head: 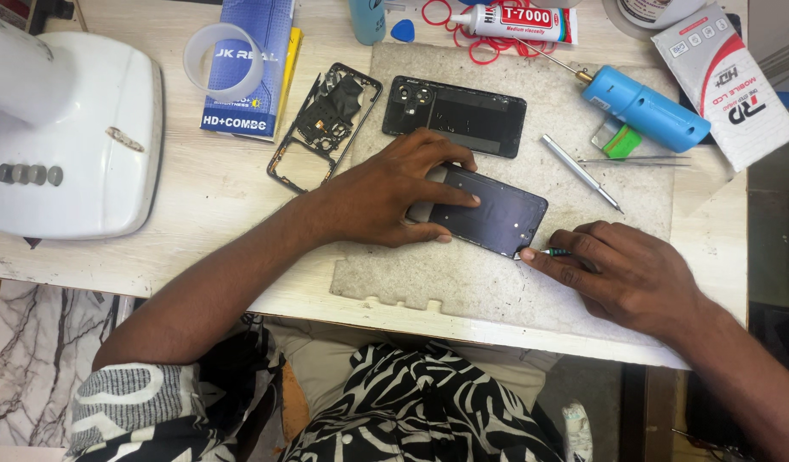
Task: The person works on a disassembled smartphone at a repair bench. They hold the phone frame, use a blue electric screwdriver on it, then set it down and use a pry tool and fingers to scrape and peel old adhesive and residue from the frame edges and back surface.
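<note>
A dark phone screen panel (501, 221) lies on a grey work mat (463, 282). My left hand (386, 192) presses flat on its left half, fingers spread over the glass. My right hand (625, 274) pinches a small green-handled tool (550, 252) whose tip touches the panel's lower right corner. Beyond the left hand a black phone back cover (463, 114) rests on the mat. A bare phone middle frame (326, 120) lies to its left on the table.
A blue electric screwdriver (647, 107), a metal rod (581, 173) and tweezers (634, 159) lie at the mat's right. A glue tube (518, 21), red rubber bands, a blue pick and boxes (728, 81) line the back. A white machine (65, 137) stands at the left.
</note>
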{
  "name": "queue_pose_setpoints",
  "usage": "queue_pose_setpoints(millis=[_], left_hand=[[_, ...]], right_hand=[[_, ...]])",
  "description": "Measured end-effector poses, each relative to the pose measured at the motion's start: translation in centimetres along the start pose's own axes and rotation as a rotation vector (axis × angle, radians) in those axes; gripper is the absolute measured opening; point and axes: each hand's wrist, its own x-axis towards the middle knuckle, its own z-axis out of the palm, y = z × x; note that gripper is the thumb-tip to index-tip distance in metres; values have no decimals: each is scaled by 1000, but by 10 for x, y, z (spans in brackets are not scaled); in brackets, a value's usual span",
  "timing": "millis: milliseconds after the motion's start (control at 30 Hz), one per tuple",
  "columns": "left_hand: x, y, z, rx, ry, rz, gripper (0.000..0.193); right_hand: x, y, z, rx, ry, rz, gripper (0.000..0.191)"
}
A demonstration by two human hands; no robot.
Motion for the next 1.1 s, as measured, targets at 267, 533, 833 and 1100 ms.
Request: queue_pose_setpoints(millis=[267, 533, 833, 1100], left_hand=[[0, -1, 2, 24, -13, -17, 49], [1, -1, 2, 21, -12, -10, 48], [-2, -1, 6, 50, 18, 48, 49], [-5, 3, 8, 44, 21, 46, 49]], right_hand=[[1, 0, 1, 0, -26, 19, 65], [3, 0, -2, -2, -14, -13, 66], [10, -6, -5, -66, -43, -97, 63], [12, -19, -1, -109, -61, -72, 61]])
